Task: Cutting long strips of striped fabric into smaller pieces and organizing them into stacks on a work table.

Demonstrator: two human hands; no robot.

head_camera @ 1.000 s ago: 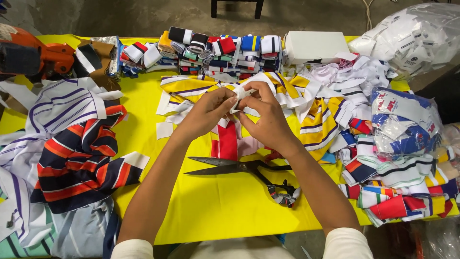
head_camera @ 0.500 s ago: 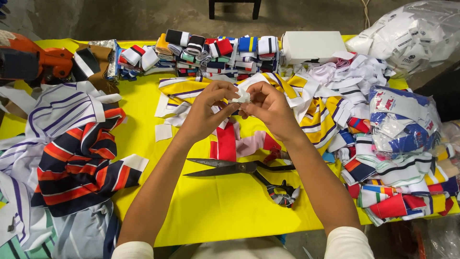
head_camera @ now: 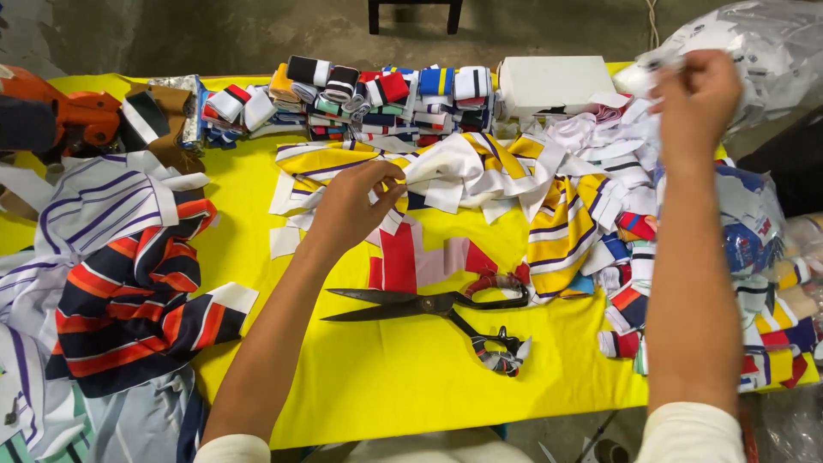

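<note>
Striped garments (head_camera: pixel 129 291): at our nine o'clock a heap of navy, orange and white cloth overhangs the near edge of the yellow surface (head_camera: pixel 411 386); we judge a tug or a nudge of the elbow could drag it off.
Left hand (head_camera: pixel 356 206): our grip is pinched shut on the end of a white fabric strip (head_camera: pixel 446 171), which lies at twelve o'clock among loose yellow and white pieces. A sharp pull could haul the neighbouring scraps along and tangle the pile.
Scissors (head_camera: pixel 437 309): they lie open at six o'clock from that hand, blades pointing to nine o'clock, handles wrapped in cloth. We see a risk of a forearm sweeping across the bare blades.
Folded stack (head_camera: pixel 386 94): small rolled pieces stand in rows at the far edge; a dragged strip could topple them.
Right hand (head_camera: pixel 694 94): raised at two o'clock, our grip closes on a small white scrap (head_camera: pixel 664 62) beside the clear plastic bag (head_camera: pixel 771 43); held so lightly, it may slip.
</note>
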